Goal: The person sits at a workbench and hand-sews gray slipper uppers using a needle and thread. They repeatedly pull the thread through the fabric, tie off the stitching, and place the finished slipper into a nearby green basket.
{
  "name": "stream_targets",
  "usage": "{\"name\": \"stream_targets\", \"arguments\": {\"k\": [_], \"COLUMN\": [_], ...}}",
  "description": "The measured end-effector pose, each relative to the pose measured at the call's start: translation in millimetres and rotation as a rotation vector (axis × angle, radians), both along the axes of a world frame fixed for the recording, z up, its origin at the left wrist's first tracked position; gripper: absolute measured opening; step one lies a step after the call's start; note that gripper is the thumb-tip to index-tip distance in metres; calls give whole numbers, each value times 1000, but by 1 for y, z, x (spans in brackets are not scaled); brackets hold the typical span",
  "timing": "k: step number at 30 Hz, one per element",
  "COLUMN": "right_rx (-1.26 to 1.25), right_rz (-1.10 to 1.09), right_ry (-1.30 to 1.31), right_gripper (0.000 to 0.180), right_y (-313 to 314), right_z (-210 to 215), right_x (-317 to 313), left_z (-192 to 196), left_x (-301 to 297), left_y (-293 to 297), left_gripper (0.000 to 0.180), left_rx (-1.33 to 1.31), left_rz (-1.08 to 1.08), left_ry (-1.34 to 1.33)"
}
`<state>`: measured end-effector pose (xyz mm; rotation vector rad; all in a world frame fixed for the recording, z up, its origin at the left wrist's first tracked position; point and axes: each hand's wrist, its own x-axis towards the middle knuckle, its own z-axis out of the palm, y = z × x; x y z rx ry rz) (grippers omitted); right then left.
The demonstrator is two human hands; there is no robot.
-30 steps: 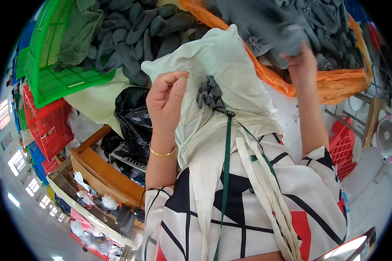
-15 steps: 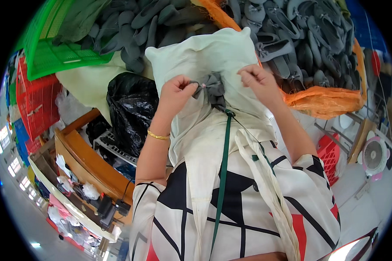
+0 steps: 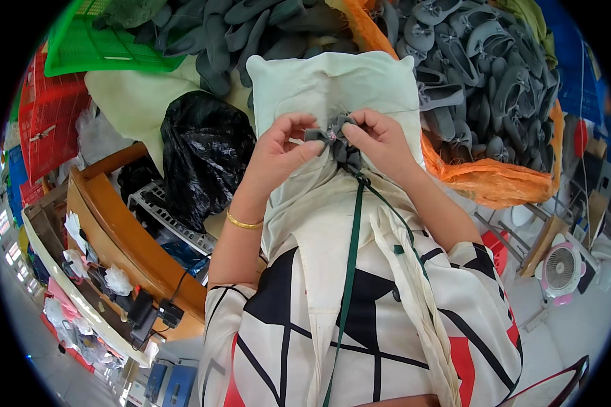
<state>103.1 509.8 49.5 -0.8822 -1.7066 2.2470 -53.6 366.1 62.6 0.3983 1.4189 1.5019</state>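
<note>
A small grey fabric bow (image 3: 332, 136) with a pinkish bead-like centre is held over a white cushion (image 3: 332, 74) on my lap. My left hand (image 3: 285, 149) pinches the bow's left loop between thumb and fingers. At its upper right edge, my right hand (image 3: 380, 141) is closed, thumb and forefinger pressed on the grey fabric. Whether a needle sits in those fingers is too small to tell. More grey fabric (image 3: 348, 159) hangs just below the bow. A green ribbon (image 3: 352, 251) runs down from there over my cream apron (image 3: 317, 271).
Many grey shoes (image 3: 485, 74) fill an orange sack (image 3: 489, 173) at the far right; more shoes (image 3: 217, 41) lie at the far left beside a green basket (image 3: 108, 51). A black plastic bag (image 3: 204, 156) and a wooden drawer (image 3: 129, 237) stand left, a fan (image 3: 562, 268) right.
My right hand has moved left and in to the bow, from a closed pinch held apart over the cushion. The left hand still holds the bow. The whole view has shifted slightly.
</note>
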Motion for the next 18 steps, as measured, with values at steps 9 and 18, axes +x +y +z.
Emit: {"name": "stream_targets", "arguments": {"k": [9,18], "right_rx": [248,291], "right_rz": [50,452], "right_ry": [-37,-130], "right_gripper": [19,11], "right_y": [6,14], "right_z": [13,43], "right_x": [6,10], "left_z": [0,4], "left_x": [-8,-4], "left_y": [-16,-26], "left_gripper": [23,30], "left_rx": [13,191], "left_rz": [-279,-287], "left_ry": [573,1105]}}
